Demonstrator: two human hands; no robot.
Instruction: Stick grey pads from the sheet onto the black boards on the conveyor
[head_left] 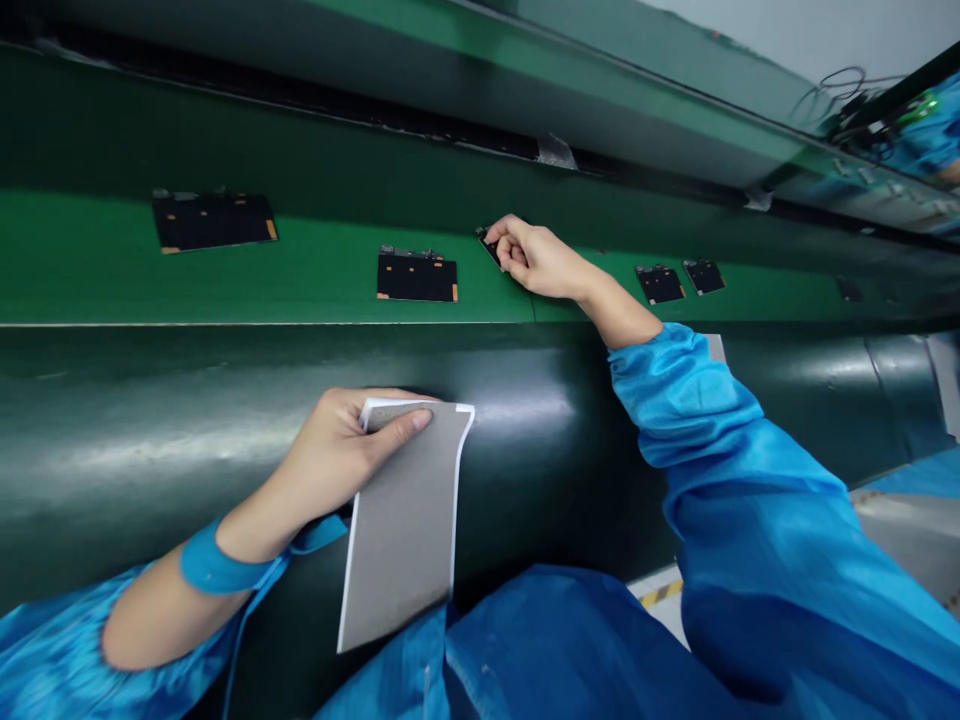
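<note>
My left hand grips a grey sheet with white edges by its top, thumb on the face and fingers behind. The sheet hangs down in front of my lap. Over the green belt, my right hand has its fingers pinched at a small black panel, most of which the hand covers. To its left a black panel with orange patches lies flat on the belt. Another, larger-looking black panel rests farther left. Beyond my right wrist are two more black panels, one nearer and one behind it.
The green belt runs across in front of me, with a dark rounded edge on my side. A ledge with bits of clear tape borders its far side. Cables and a blue-clothed person show at upper right.
</note>
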